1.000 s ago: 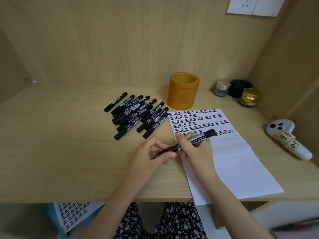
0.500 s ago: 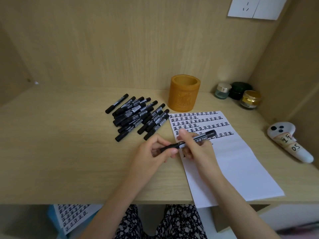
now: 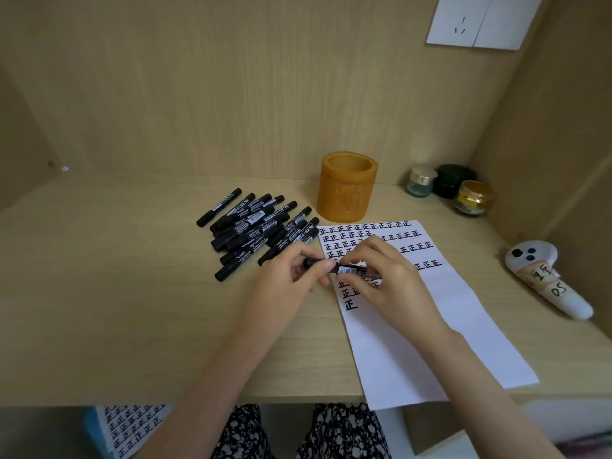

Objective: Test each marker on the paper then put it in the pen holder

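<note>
Frame centre: marker [image 3: 344, 269] held level btw both hands, just above the paper [image 3: 463, 326], at its left edge. Left hand [image 3: 288, 276] grip pinches its left end; right hand [image 3: 390, 279] grip curls round the labelled barrel. Spare markers [image 3: 258, 230] piled on counter [image 3: 116, 293], centre-left; pen holder [image 3: 347, 190] upper centre, behind paper.

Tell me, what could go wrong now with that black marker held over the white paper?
The left hand and right hand pinch the black white-labelled marker at the left edge of the white paper sheet; a stray stroke could hit the pale wooden desk.
The sheet overhangs the desk's front edge, so a leaning wrist might slide it.
The loose pile of black markers lies near the left hand; a nudge could roll them.
</note>
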`<action>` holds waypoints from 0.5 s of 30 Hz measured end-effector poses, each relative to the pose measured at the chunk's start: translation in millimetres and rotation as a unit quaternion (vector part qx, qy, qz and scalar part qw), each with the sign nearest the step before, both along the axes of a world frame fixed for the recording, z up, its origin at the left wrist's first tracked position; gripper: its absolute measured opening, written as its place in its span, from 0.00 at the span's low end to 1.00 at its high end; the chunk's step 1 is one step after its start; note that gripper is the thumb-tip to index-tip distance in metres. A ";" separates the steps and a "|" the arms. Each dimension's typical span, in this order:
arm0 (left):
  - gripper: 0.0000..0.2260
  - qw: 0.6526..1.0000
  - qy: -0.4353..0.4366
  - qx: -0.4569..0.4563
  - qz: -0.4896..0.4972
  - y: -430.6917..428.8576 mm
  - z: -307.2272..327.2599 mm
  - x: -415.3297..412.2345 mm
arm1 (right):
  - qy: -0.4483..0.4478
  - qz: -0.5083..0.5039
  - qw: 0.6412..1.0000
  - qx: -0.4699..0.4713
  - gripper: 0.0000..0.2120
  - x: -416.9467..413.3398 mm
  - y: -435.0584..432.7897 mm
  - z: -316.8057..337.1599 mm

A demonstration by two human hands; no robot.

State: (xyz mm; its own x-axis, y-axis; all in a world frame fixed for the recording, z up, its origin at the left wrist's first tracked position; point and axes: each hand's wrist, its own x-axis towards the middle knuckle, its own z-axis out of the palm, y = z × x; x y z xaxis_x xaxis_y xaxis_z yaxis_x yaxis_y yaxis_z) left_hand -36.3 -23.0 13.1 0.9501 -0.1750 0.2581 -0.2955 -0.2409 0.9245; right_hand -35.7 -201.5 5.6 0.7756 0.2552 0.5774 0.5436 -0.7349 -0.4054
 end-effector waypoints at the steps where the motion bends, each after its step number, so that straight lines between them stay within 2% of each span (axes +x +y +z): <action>1: 0.01 1.000 0.003 -0.010 -0.001 -0.6 2.0 1.9 | 0.012 0.001 1.000 -0.007 0.07 1.7 1.3 1.7; 4: 0.05 1.000 0.013 0.006 0.017 -0.7 6.0 9.1 | 0.034 -0.002 0.999 0.038 0.05 11.5 5.5 11.6; 6: 0.05 0.995 0.000 0.078 0.069 4.4 0.7 17.5 | 0.048 -0.031 0.988 0.145 0.05 22.8 5.8 27.0; 9: 0.07 0.970 -0.047 0.185 0.150 15.7 -13.2 28.2 | 0.052 -0.082 0.952 0.291 0.06 52.1 1.0 54.0; 12: 0.10 0.944 -0.093 0.258 0.180 20.0 -24.2 29.7 | 0.002 -0.125 0.933 0.337 0.07 87.7 0.5 77.4; 15: 0.13 0.930 -0.107 0.295 0.194 21.1 -29.1 28.8 | -0.016 -0.154 0.930 0.334 0.08 119.3 3.2 87.2</action>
State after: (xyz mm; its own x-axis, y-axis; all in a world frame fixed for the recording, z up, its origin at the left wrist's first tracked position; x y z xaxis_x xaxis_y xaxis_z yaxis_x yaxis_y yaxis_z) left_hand -7.5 -1.9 -16.0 0.9091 -0.0011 0.4166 -0.2431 -0.8135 0.5283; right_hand 83.6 -198.2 92.7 0.7315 -0.4008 0.5516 0.3693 -0.4472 -0.8147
